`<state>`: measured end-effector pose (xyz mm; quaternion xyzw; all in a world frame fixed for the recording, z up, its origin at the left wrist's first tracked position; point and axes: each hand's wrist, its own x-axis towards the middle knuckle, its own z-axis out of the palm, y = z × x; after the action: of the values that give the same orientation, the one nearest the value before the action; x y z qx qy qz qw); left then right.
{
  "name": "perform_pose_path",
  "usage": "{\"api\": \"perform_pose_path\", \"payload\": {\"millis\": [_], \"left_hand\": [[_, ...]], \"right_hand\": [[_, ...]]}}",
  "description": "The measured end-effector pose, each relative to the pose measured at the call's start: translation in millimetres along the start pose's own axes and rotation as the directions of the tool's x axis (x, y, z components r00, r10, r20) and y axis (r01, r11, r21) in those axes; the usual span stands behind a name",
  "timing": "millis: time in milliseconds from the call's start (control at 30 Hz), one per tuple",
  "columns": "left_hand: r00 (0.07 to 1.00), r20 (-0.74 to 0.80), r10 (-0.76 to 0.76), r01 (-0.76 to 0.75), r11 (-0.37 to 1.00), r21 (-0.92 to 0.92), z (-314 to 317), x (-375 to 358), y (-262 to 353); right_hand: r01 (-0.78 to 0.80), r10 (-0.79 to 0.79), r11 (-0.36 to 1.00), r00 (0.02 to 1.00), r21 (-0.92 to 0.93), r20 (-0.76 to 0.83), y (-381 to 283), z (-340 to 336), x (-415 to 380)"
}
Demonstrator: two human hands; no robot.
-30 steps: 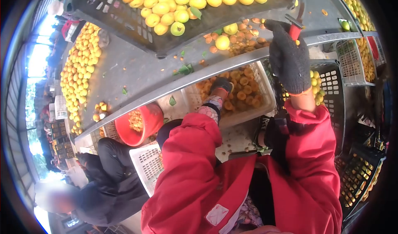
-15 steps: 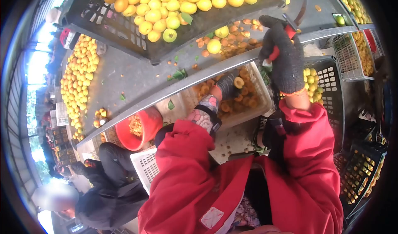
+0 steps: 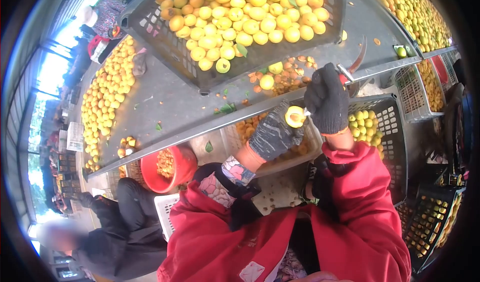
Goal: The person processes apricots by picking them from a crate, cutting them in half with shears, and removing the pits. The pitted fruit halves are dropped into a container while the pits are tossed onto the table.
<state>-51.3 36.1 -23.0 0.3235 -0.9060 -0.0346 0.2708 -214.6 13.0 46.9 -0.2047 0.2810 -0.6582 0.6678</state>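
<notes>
**benchwatcher:** Over the edge of the bench (image 3: 165, 107), right in front of the red jacket — that's where the action is. Gloved left hand (image 3: 272, 134) is curled around a halved apricot (image 3: 295, 116), cut face up, and the pit looks to be already out, though it's small in frame. Right hand (image 3: 327, 99) is closed tight on a red-handled knife (image 3: 350, 69) with a curved blade; its lower end sits right at the fruit.

**pitstop_22:** So how far along, you reckon?

**benchwatcher:** I'd say nowhere near finished. White basket (image 3: 280, 147) below the hands has a decent layer of cut halves, and the red bucket (image 3: 167, 164) holds orange bits too — can't tell whether pits or halves. But the big black crate (image 3: 150, 29) up top is heaped with whole fruit, loads more is spread along the bench, and other crates off to the right are full as well.
</notes>
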Motion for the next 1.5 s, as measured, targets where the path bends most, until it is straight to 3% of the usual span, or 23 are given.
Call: {"api": "perform_pose_path", "payload": {"millis": [233,333,367,400,467,500,600,633,733,767,867,900,967,1000,1033,1167,1267,1300,1333,1400,1433,1467,1500], "left_hand": [[0.988,-0.110,-0.104,0.091,0.990,-0.112,8,-3,-2],[0.980,-0.057,-0.191,0.179,0.970,-0.167,13,-5,-5],[0.981,-0.144,-0.131,0.115,0.987,-0.113,16,-8,-9],[0.973,-0.222,-0.066,0.056,0.997,-0.052,15,-10,-12],[0.992,-0.103,-0.071,0.066,0.997,-0.049,6,-5,-15],[0.980,-0.160,-0.120,0.104,0.989,-0.104,2,-3,-14],[0.995,-0.052,-0.091,0.078,0.975,-0.210,-10,-1,-20],[0.981,0.060,-0.183,0.192,0.905,-0.380,-22,4,-19],[0.998,0.044,-0.044,0.045,0.998,-0.036,-26,7,-29],[0.996,-0.004,0.087,-0.086,0.991,0.105,-31,6,-29],[0.993,-0.090,0.075,-0.078,0.997,-0.028,-29,4,-30],[0.986,-0.102,-0.135,0.106,0.962,-0.252,-28,3,-21],[0.961,-0.244,-0.130,0.085,0.978,-0.188,-11,2,-13],[0.941,-0.313,-0.126,0.079,0.984,-0.158,0,0,-10],[0.936,-0.348,-0.049,0.062,0.998,0.027,8,1,-6],[0.903,-0.414,-0.116,0.155,0.986,0.061,14,6,4],[0.913,-0.362,-0.187,0.224,0.972,0.065,34,-6,-5],[0.937,-0.307,-0.167,0.218,0.966,0.141,38,-9,-12],[0.935,-0.289,-0.205,0.240,0.967,0.088,37,-10,-14],[0.927,-0.255,-0.274,0.280,0.960,-0.015,33,-9,-12],[0.885,-0.253,-0.392,0.361,0.919,-0.162,23,-2,-7],[0.898,-0.213,-0.385,0.354,0.920,-0.170,21,-1,-7],[0.910,-0.168,-0.379,0.350,0.919,-0.179,17,1,-6]], "right_hand": [[0.097,-0.096,0.994,0.995,0.045,-0.020,17,3,1],[0.075,-0.071,0.996,0.993,-0.043,0.095,23,2,-1],[0.010,-0.008,0.999,0.999,0.043,-0.041,26,9,-6],[0.072,-0.069,0.988,0.997,-0.134,0.026,32,-3,-1],[0.055,-0.052,0.993,0.998,-0.108,0.036,26,13,-3],[0.044,-0.041,0.997,0.998,-0.059,0.036,28,11,0],[0.049,-0.051,0.998,0.997,0.043,0.055,31,8,9],[0.060,-0.063,0.997,0.997,0.054,0.054,32,8,10],[0.086,-0.105,0.987,0.985,0.136,0.139,33,1,20],[0.094,-0.125,0.981,0.976,0.172,0.180,32,-1,22],[0.130,-0.136,0.977,0.990,0.167,0.023,29,14,17],[0.112,-0.126,0.975,0.990,0.191,0.062,27,12,19],[0.069,-0.104,0.970,0.985,0.234,0.139,23,6,21],[0.086,-0.111,0.972,0.988,0.219,0.103,23,8,20],[0.100,-0.115,0.974,0.991,0.203,0.067,25,11,17],[0.102,-0.116,0.982,0.990,0.156,0.086,25,17,8],[0.067,-0.072,0.997,0.986,-0.034,-0.154,29,37,2],[0.078,-0.080,0.996,0.996,-0.052,-0.038,32,26,4],[0.092,-0.087,0.993,0.993,-0.068,0.078,33,19,4],[0.001,-0.028,0.986,0.986,0.166,0.162,35,14,5],[0.020,-0.049,0.991,0.975,0.134,0.216,37,9,6],[0.043,-0.070,0.994,0.960,0.104,0.270,39,5,7],[0.126,-0.111,0.991,0.962,-0.043,0.249,39,8,6]]}}
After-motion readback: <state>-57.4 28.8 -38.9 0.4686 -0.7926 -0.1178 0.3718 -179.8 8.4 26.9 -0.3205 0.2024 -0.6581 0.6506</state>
